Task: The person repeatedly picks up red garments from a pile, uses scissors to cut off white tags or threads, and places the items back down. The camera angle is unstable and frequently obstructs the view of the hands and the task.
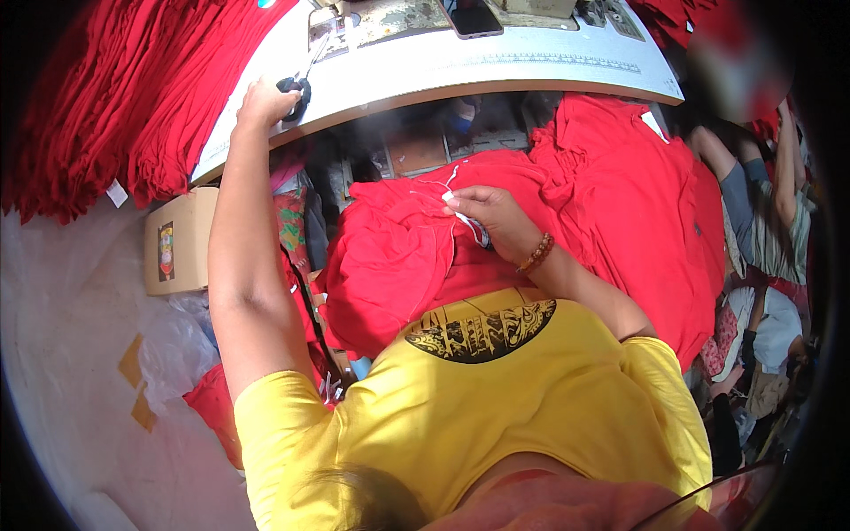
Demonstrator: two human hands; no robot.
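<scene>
My left hand (266,104) is stretched out to the table's left edge, its fingers closed at the black handles of a pair of scissors (296,92). The scissor blades point away across the white tabletop. Over my lap lies a heap of red cloth (398,257). Above it, my right hand (498,219) pinches a small white strip (450,200) between thumb and fingertips. More of the white strip hangs below the hand, partly hidden by it. Loose pale threads (434,183) trail over the cloth beside the fingertips.
On the white table (398,78) are a phone (472,18), a printed ruler scale (567,62) and machine parts at the back. Piled red cloth (133,97) hangs at the left, above a cardboard box (180,243). At the right, another person's legs (715,152) and heaped clothes show.
</scene>
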